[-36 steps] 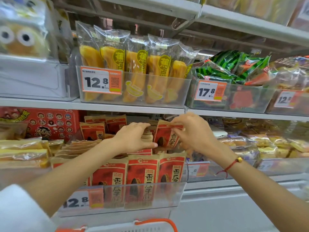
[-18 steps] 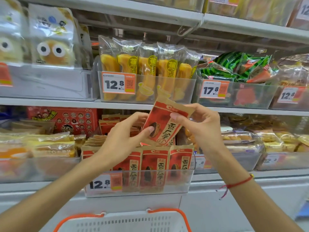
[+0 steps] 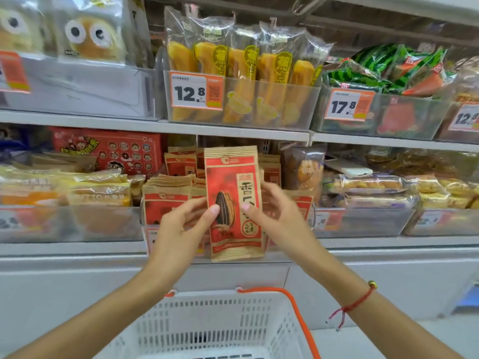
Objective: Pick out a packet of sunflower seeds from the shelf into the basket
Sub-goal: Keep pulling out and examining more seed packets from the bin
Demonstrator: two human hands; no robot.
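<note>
Up in front of the shelf (image 3: 233,130), dead centre: a packet of sunflower seeds (image 3: 233,203), held upright between both hands. Red face with tan kraft-paper bands at top and bottom, fine stripes on those bands. Big dark striped seed printed at lower left of the panel, bold dark characters running down the right side, a small round seal beneath them, a pale logo near the top. Flat, uncreased, bottom edge just clear of the shelf lip.

Left hand (image 3: 181,229) at 8 o'clock of the packet, grip pinching the left edge, thumb tip pressed on the printed seed, fingers curled behind. Right hand (image 3: 280,216) at 4 o'clock, grip pinching the right edge, thumb on the front over the characters, fingers wrapped round the back. Red string bracelet (image 3: 355,304) on the right wrist.

Behind the packet, more of the same red packets (image 3: 166,203) stacked in a clear bin. At 12 o'clock, yellow snack sticks (image 3: 241,63) in clear bags above a 12.8 price tag (image 3: 195,90). At 2 o'clock, green watermelon-striped bags (image 3: 375,68). At 10 o'clock, a red cartoon box (image 3: 108,151).

Straight down at 6 o'clock, white basket (image 3: 207,327) with orange handle (image 3: 298,314), well below the packet.
</note>
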